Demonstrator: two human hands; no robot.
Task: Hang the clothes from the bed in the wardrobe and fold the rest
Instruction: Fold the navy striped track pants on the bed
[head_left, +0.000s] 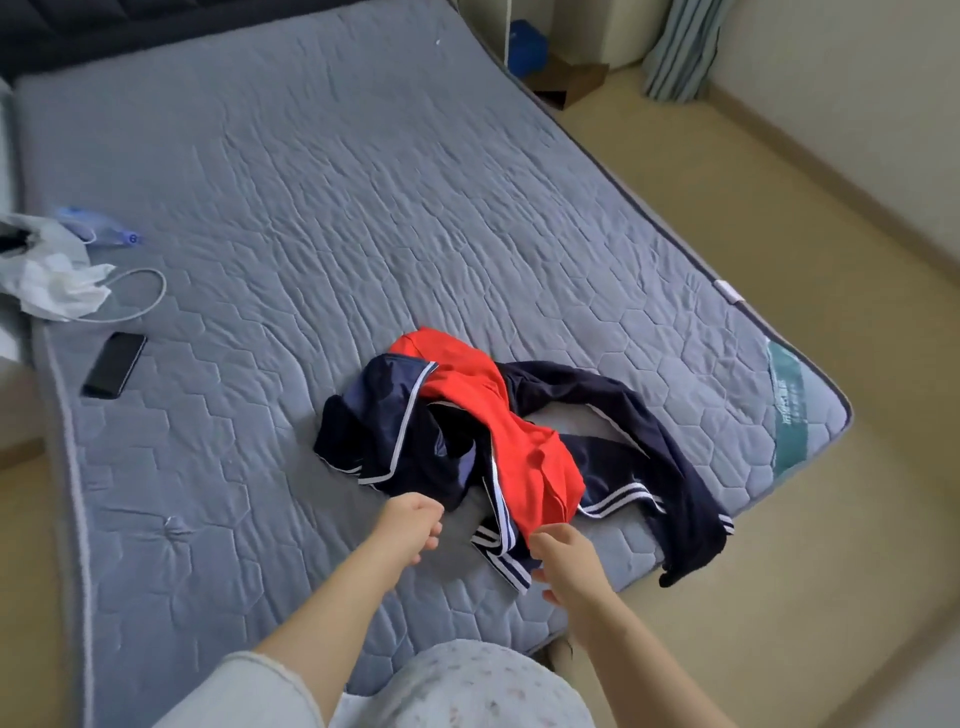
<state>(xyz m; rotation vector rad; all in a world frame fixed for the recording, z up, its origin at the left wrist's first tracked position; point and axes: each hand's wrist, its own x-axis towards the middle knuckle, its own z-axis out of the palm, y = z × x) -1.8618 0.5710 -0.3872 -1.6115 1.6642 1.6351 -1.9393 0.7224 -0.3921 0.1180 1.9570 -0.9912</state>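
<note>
Fingers (434, 525) of the left hand (410, 525) curl loosely at the near hem of the navy sailor-style top (395, 431), but whether they pinch the cloth I cannot tell. Fingers of the right hand (563, 564) pinch the lower edge of the red garment (524, 441), which lies draped across the navy top. Both clothes sit in a heap on the grey quilted mattress (311, 208), near its foot corner. Far left of the heap lie a black phone (115, 365), a white cable (150, 296) and crumpled white plastic (52, 280).
</note>
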